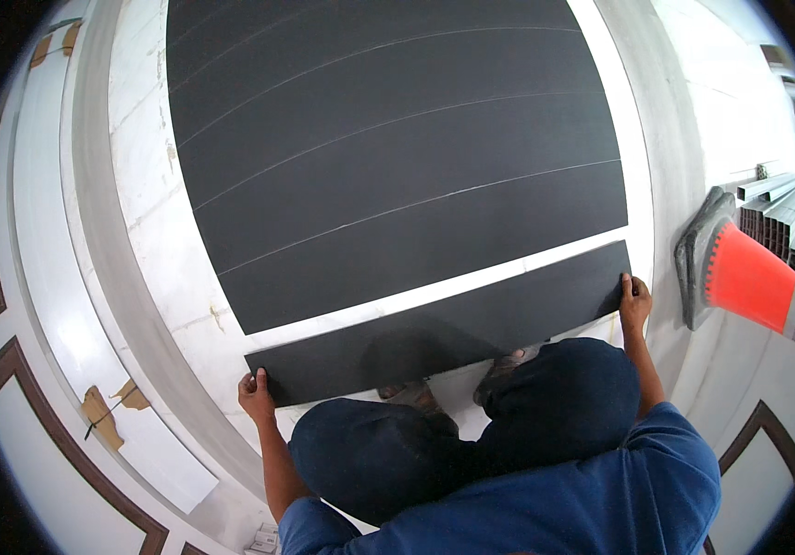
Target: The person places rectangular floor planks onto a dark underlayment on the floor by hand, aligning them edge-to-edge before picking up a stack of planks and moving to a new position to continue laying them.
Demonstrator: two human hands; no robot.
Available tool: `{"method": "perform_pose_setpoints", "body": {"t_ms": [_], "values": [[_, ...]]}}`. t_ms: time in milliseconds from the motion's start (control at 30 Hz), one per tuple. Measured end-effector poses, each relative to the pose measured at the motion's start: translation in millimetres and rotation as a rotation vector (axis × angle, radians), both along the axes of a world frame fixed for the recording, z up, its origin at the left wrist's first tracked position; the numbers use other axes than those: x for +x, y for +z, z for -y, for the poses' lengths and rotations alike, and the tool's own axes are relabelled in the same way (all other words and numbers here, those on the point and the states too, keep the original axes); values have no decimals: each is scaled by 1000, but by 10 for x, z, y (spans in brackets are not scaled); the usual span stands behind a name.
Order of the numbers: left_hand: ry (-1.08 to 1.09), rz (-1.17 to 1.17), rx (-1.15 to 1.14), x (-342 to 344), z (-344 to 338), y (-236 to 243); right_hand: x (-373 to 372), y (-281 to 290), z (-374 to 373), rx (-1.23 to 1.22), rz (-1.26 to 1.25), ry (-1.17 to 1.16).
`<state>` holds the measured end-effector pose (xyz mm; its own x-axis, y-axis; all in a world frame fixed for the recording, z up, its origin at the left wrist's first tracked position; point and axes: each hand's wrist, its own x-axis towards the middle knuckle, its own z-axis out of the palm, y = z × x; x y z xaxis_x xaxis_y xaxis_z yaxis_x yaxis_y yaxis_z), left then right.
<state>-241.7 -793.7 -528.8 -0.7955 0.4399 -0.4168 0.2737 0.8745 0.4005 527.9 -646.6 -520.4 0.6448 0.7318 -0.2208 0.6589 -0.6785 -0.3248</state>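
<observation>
A long dark grey board (434,324) lies crosswise in front of my knees, tilted a little so its right end sits farther away. My left hand (256,395) grips its left end, thumb on the top face. At the opposite end my right hand (635,301) holds the right edge in the same way. Beyond it, several matching dark boards (397,185) lie side by side with thin light seams between them. A narrow strip of white floor separates the held board from the closest of these. The fingers under the board are hidden.
An orange traffic cone (754,277) lies on its side at the right, its black base towards me. Behind it are stacked metal channels (786,208). Along the left wall runs a long white panel (55,213) with cardboard pieces (106,416) tied on. White marble-look tiles (152,213) cover the floor.
</observation>
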Motion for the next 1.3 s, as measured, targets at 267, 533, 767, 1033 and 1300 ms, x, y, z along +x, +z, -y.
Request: {"method": "perform_pose_setpoints", "body": {"t_ms": [267, 533, 767, 1033, 1300], "values": [[-17, 87, 252, 8, -259, -227, 57, -202, -120, 73, 79, 53], [-114, 157, 63, -96, -324, -279, 74, -214, -269, -53, 52, 36], [-146, 168, 36, -256, -344, -436, -57, -169, -207, -113, 0, -4], [38, 189, 70, 97, -558, -135, -220, -143, -362, -51, 71, -90], [114, 277, 128, -186, -407, -425, -131, -227, -255, 56, 129, -75]]}}
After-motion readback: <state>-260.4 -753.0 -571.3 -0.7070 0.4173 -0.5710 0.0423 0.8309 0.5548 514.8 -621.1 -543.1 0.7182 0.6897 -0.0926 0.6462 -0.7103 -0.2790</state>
